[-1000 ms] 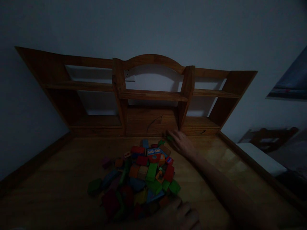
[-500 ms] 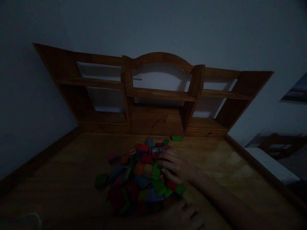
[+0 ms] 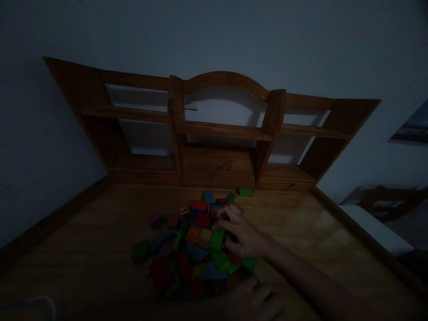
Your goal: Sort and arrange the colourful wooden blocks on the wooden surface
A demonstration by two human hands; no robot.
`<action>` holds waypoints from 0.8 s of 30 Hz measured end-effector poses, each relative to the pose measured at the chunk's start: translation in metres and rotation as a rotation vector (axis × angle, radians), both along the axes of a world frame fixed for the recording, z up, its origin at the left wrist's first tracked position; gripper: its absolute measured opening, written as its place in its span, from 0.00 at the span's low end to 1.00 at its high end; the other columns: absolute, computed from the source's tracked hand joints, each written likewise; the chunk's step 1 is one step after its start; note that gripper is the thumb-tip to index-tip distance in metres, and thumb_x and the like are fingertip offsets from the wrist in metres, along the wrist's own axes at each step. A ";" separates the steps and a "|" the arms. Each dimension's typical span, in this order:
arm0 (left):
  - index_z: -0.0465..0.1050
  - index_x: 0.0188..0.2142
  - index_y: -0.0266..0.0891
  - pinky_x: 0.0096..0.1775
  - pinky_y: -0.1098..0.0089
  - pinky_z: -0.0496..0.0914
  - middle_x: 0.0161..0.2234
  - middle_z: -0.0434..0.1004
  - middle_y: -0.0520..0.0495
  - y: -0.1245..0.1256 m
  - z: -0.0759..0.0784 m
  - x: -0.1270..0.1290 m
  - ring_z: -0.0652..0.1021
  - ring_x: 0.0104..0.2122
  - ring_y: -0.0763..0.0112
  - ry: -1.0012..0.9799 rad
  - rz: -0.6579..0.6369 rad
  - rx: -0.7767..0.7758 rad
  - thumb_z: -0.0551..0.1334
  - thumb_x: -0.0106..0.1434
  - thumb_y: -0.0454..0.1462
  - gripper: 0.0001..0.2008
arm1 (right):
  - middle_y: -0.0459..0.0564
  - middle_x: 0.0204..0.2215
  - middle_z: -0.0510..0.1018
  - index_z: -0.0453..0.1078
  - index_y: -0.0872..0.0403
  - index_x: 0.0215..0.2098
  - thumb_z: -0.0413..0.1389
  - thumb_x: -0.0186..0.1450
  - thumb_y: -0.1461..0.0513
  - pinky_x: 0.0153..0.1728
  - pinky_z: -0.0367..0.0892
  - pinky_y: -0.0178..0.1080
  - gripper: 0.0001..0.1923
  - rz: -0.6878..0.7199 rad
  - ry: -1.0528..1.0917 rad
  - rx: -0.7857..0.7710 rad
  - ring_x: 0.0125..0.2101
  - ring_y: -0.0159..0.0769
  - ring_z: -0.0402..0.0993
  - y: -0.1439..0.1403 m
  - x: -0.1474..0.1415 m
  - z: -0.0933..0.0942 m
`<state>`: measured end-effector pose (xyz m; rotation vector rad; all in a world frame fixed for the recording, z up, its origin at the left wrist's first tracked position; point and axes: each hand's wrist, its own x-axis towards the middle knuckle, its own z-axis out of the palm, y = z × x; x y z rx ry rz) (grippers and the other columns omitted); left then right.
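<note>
right hand (image 3: 245, 236) curls over the blocks (image 3: 200, 245) mid-bench, grip unclear; light, stiff, best pinched by flat sides.

A pile of blocks (image 3: 197, 249) lies on the desk top (image 3: 100, 240), near its middle. The right hand (image 3: 242, 234) rests on the pile's right side, its arm running off to the near right. The left hand (image 3: 257, 303) sits at the pile's near right edge. One lone block (image 3: 245, 192) lies apart, beyond the pile, just before the shelf unit (image 3: 217, 133) standing along the far edge against the wall (image 3: 214, 35). A chair (image 3: 384, 209) stands right of the desk.
</note>
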<state>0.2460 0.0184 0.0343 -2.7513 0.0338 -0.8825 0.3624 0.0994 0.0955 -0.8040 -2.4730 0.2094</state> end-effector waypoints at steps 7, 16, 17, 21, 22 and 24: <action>0.72 0.36 0.38 0.26 0.69 0.64 0.31 0.62 0.51 -0.002 -0.002 0.001 0.69 0.30 0.70 -0.007 0.017 0.024 0.66 0.65 0.40 0.07 | 0.54 0.50 0.66 0.64 0.51 0.47 0.55 0.53 0.66 0.53 0.60 0.52 0.22 -0.029 0.106 -0.035 0.51 0.48 0.62 0.000 -0.002 -0.003; 0.73 0.36 0.39 0.26 0.70 0.63 0.32 0.61 0.51 -0.001 -0.001 0.001 0.69 0.30 0.70 -0.013 0.029 0.050 0.63 0.67 0.39 0.05 | 0.52 0.44 0.70 0.62 0.50 0.46 0.53 0.48 0.66 0.50 0.61 0.52 0.25 0.011 0.302 -0.085 0.46 0.48 0.65 0.005 0.002 -0.009; 0.73 0.36 0.39 0.26 0.70 0.63 0.31 0.61 0.51 -0.001 -0.001 0.001 0.69 0.29 0.70 -0.015 0.029 0.047 0.63 0.67 0.39 0.05 | 0.52 0.44 0.70 0.62 0.50 0.46 0.53 0.48 0.66 0.49 0.62 0.52 0.26 0.007 0.323 -0.107 0.46 0.48 0.65 0.006 0.002 -0.009; 0.73 0.37 0.38 0.26 0.69 0.64 0.32 0.60 0.51 -0.001 0.001 0.000 0.68 0.29 0.70 0.032 0.025 0.041 0.63 0.66 0.40 0.07 | 0.51 0.42 0.70 0.65 0.50 0.45 0.52 0.48 0.67 0.45 0.64 0.47 0.24 -0.024 0.390 -0.208 0.44 0.45 0.66 0.008 0.003 -0.010; 0.73 0.37 0.38 0.26 0.69 0.64 0.32 0.61 0.51 -0.001 0.001 0.000 0.68 0.29 0.70 0.040 0.024 0.040 0.63 0.66 0.40 0.07 | 0.50 0.41 0.70 0.65 0.51 0.44 0.52 0.48 0.67 0.45 0.64 0.46 0.23 -0.024 0.398 -0.235 0.43 0.45 0.66 0.008 0.002 -0.010; 0.73 0.38 0.38 0.27 0.69 0.63 0.32 0.61 0.50 -0.001 0.000 -0.001 0.69 0.30 0.69 0.036 0.022 0.042 0.62 0.67 0.39 0.06 | 0.49 0.40 0.71 0.66 0.51 0.43 0.53 0.50 0.67 0.45 0.65 0.45 0.21 -0.006 0.431 -0.305 0.43 0.43 0.67 0.007 0.000 -0.011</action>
